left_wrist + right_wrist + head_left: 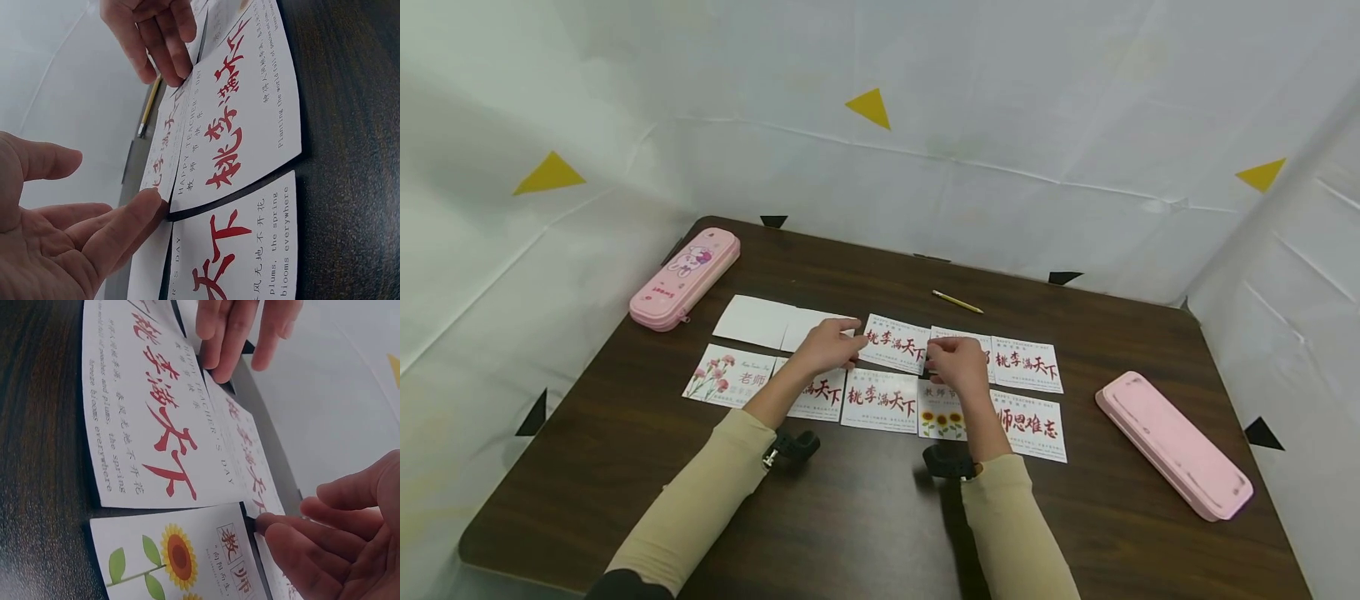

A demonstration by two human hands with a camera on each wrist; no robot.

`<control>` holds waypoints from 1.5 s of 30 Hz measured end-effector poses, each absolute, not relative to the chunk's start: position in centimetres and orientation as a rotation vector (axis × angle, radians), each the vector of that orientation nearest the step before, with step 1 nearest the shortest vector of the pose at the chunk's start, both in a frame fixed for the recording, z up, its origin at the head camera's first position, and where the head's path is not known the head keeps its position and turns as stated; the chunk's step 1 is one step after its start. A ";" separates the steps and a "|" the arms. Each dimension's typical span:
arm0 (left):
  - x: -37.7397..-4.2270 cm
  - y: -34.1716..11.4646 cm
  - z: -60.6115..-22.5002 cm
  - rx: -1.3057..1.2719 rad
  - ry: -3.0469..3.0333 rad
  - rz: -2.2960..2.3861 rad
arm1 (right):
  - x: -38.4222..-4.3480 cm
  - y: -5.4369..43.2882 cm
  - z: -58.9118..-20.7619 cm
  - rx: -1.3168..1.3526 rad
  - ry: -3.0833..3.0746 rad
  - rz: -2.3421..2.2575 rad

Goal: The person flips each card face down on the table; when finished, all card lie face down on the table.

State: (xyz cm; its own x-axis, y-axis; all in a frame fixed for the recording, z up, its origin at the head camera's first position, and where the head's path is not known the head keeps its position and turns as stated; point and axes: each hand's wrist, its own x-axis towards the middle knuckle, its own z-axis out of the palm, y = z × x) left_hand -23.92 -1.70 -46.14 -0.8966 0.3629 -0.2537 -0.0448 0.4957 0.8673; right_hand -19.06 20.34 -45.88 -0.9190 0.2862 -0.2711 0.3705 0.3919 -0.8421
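Mid-frame, my left hand (827,345) and right hand (958,364), fingers extended, touch opposite edges of a card (893,342); it reads "HAPPY TEACHER'S DAY", 桃李满天下.

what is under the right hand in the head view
Parts of a back-row card with red writing and the sunflower card show around the right hand; what it covers cannot be seen.

A printed pink case (686,279), a yellow pencil (957,301) and a second pink case (1176,446) are lying on a dark table (857,525).
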 end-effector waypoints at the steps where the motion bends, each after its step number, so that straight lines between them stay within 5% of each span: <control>1: -23.9 -1.7 -46.2 0.262 2.341 1.373 | -19.1 20.3 -45.9 0.606 2.546 -1.583; 45: -24.0 -1.3 -46.5 0.092 2.274 2.197 | -19.5 20.6 -47.2 0.605 2.541 -2.027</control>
State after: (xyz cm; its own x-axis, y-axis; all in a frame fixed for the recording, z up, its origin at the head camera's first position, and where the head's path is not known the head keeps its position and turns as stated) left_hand -24.03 -1.26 -46.48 -0.9981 0.0269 0.0560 0.0569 0.0336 0.9978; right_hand -19.45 20.60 -47.15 -0.9201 0.3795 -0.0972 0.1791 0.1868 -0.9659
